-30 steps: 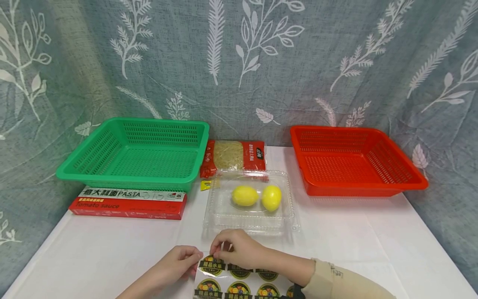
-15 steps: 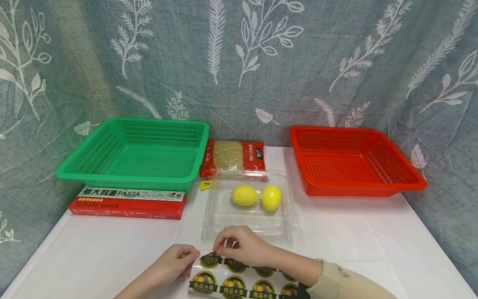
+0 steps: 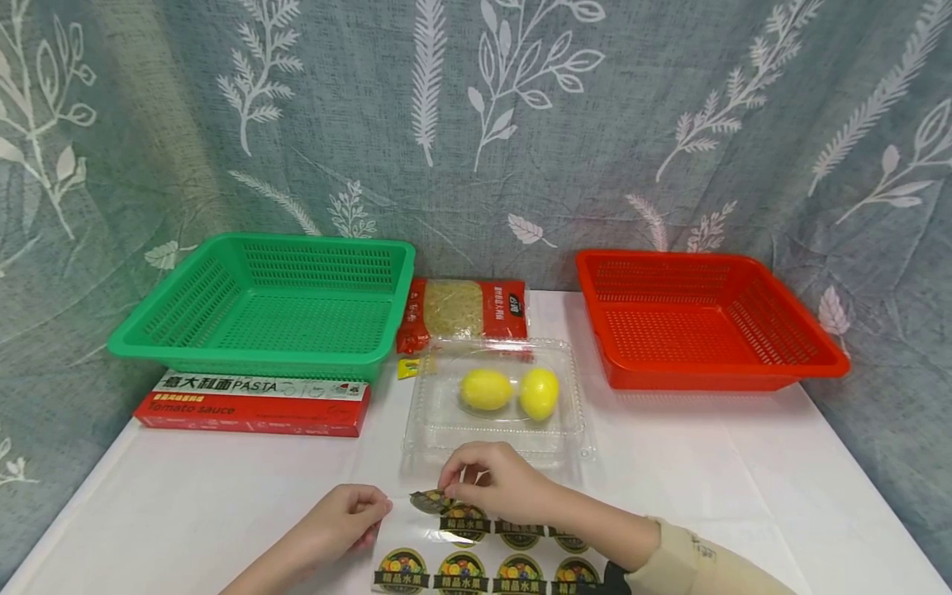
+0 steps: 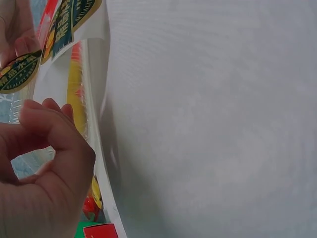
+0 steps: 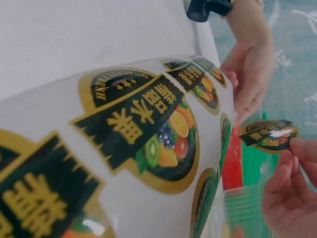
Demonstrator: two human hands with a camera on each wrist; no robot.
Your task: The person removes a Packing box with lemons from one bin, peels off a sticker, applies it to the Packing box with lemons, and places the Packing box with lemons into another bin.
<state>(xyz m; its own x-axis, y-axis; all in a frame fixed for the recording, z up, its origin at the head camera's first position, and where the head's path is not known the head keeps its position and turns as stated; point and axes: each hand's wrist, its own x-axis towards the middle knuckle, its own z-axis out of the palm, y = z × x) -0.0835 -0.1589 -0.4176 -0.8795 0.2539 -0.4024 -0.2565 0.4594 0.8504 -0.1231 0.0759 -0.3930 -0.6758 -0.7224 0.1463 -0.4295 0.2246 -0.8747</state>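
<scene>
My right hand point(image 3: 498, 481) pinches the edge of a round black-and-gold fruit sticker point(image 3: 429, 501) between thumb and finger. In the right wrist view this sticker point(image 5: 270, 136) stands apart from the sticker sheet point(image 5: 208, 129). With thumb and fingertips, my left hand point(image 3: 344, 522) holds the left edge of the white sheet point(image 3: 416, 537), which carries rows of the same stickers and bends in the wrist views. Just beyond both hands lies a clear plastic clamshell box point(image 3: 446, 438). Two yellow lemons, one on the left point(image 3: 486, 389) and one on the right point(image 3: 539, 394), sit at it.
A green basket point(image 3: 253, 364) stands at the back left, with a red pasta box point(image 3: 253, 413) before it. Behind the clamshell lies a red pasta bag point(image 3: 454, 310), near a small yellow packet point(image 3: 408, 368). At the right is a red basket point(image 3: 699, 376).
My right hand has moved right and slightly away, lifting the corner sticker from the sheet and turning it over the sheet's far edge. My left hand stays at the sheet's edge, shifted slightly left.
</scene>
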